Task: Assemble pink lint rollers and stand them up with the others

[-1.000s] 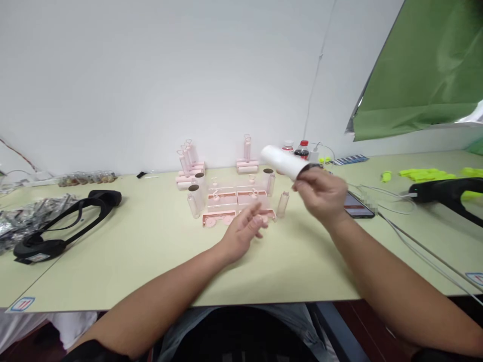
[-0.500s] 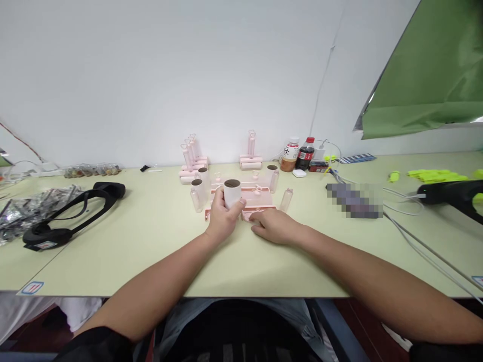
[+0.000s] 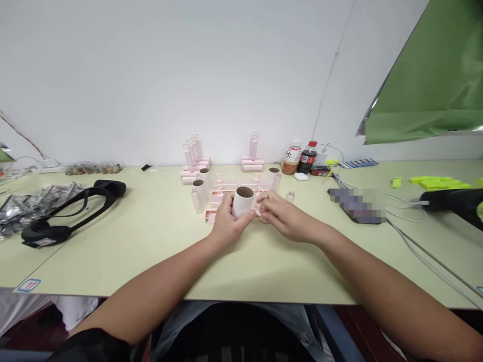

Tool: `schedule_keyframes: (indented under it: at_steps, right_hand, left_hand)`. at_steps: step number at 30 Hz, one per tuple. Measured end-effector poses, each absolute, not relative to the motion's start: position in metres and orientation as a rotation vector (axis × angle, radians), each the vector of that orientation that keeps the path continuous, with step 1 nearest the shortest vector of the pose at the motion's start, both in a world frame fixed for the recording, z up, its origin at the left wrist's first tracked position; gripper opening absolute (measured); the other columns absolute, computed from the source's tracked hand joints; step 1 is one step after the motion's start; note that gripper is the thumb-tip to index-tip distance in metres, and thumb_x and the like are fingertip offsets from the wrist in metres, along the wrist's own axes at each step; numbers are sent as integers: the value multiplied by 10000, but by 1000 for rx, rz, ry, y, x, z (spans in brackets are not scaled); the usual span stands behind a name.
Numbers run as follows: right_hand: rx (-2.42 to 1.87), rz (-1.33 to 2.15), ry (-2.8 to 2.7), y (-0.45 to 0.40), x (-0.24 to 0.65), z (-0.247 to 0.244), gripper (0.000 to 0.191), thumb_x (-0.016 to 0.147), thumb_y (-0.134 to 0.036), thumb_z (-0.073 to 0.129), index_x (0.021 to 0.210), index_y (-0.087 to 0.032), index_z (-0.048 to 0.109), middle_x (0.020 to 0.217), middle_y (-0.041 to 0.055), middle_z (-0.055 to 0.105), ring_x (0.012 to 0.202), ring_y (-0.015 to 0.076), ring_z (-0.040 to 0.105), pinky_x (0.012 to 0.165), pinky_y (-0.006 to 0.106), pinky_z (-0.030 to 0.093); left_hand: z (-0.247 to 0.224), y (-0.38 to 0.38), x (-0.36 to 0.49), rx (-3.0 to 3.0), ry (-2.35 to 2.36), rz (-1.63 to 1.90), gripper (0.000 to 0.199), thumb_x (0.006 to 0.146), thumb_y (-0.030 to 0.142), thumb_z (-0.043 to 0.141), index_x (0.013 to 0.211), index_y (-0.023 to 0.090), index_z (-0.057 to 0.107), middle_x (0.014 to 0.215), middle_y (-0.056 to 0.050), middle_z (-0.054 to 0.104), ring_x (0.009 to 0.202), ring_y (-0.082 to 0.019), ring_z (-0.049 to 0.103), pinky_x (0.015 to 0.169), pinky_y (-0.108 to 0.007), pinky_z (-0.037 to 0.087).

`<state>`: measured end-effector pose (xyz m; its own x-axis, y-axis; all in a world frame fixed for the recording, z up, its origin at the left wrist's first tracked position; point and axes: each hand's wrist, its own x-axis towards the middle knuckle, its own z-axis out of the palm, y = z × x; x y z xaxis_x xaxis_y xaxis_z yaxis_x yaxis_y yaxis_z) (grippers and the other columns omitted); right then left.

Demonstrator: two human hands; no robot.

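A white paper roll with a brown cardboard core (image 3: 242, 202) is upright in my left hand (image 3: 228, 224), its fingers wrapped round the side. Close to its right, my right hand (image 3: 281, 216) has its fingers pinched on a small pale pink part (image 3: 257, 205), partly hidden by the fingers. Behind the hands lie pink handle pieces (image 3: 225, 184). More rolls stand at the left (image 3: 198, 189) and the right (image 3: 274, 176). A clear pink tube (image 3: 196, 200) leans beside the left rolls.
Assembled pink rollers (image 3: 252, 162) stand by the wall, with two drink bottles (image 3: 307, 157) to their right. A black headset (image 3: 75, 213) and silver packets (image 3: 33, 206) lie at left. A phone-like object (image 3: 356, 205), white cables (image 3: 411, 239) and yellow items (image 3: 433, 182) are at right.
My left hand has moved right with the roll. My right hand has lifted a pink part from the table and brought it beside the roll.
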<state>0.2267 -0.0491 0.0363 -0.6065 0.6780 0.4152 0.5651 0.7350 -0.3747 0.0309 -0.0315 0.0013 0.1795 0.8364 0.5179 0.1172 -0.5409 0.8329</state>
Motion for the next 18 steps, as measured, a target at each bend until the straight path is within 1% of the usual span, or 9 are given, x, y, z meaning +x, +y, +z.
schedule_keyframes:
  at_steps: [1, 3, 6, 9, 10, 11, 13, 15, 18]
  right_hand:
    - [-892, 238, -2326, -48, 228, 37, 144, 968, -238, 415, 850, -209, 492, 1120, 141, 575, 1149, 254, 527, 869, 379, 461]
    - [-827, 199, -2194, -47, 229, 35, 130, 970, -231, 418, 852, -220, 471, 1188, 144, 574, 1224, 258, 507, 918, 399, 448]
    - [-825, 187, -2014, -46, 227, 28, 123, 976, -255, 435, 862, -229, 471, 1158, 116, 633, 1146, 245, 585, 892, 389, 462]
    - [-853, 188, -1850, -44, 224, 20, 102, 973, -292, 463, 899, -231, 498, 1095, 97, 669, 1102, 245, 620, 847, 371, 492]
    - [-856, 186, -1815, -44, 223, 18, 84, 971, -299, 471, 951, -233, 518, 1090, 92, 671, 1077, 239, 632, 836, 366, 503]
    - [-856, 177, -1797, -43, 223, 17, 110, 970, -302, 475, 1031, -235, 537, 1104, 90, 668, 1054, 232, 641, 834, 365, 513]
    - [-854, 134, -1808, -42, 221, 15, 260, 972, -303, 467, 1219, -252, 530, 1158, 89, 651, 1033, 221, 643, 847, 373, 525]
    - [-849, 86, -1847, -42, 220, 16, 346, 975, -305, 451, 1313, -274, 518, 1190, 89, 634, 1074, 227, 620, 886, 395, 523]
    - [-822, 90, -1878, -45, 217, 18, 322, 970, -315, 448, 1260, -275, 583, 1161, 98, 627, 1123, 241, 588, 927, 425, 512]
  left_hand:
    - [2, -32, 31, 1822, 903, 1413, 342, 769, 341, 663, 1045, 200, 517, 964, -29, 609, 853, -175, 571, 749, -295, 451]
    - [4, -33, 31, 1852, 900, 1396, 355, 764, 347, 662, 1056, 196, 528, 981, -35, 618, 872, -182, 576, 762, -303, 451]
    - [5, -35, 31, 1892, 896, 1308, 395, 757, 369, 673, 1084, 196, 538, 1025, -46, 633, 912, -196, 584, 786, -313, 457]
    - [3, -38, 32, 1923, 905, 1176, 416, 748, 385, 688, 1092, 199, 547, 1036, -44, 648, 911, -203, 598, 777, -314, 466]
    - [2, -39, 32, 1928, 899, 1145, 411, 749, 385, 689, 1090, 200, 551, 1030, -41, 652, 901, -202, 602, 770, -313, 469]
    - [1, -40, 33, 1933, 884, 1127, 404, 751, 378, 688, 1089, 201, 554, 1022, -37, 656, 892, -200, 605, 764, -311, 470]
    - [-1, -41, 33, 1943, 844, 1112, 396, 756, 352, 686, 1100, 204, 557, 1022, -32, 663, 887, -196, 609, 762, -309, 471]
    - [-3, -41, 33, 1956, 818, 1102, 398, 752, 333, 693, 1105, 204, 561, 1022, -31, 669, 885, -197, 611, 763, -313, 472]
    - [-5, -40, 34, 1976, 814, 1087, 397, 745, 328, 702, 1096, 201, 568, 1035, -34, 672, 889, -201, 612, 771, -320, 471]
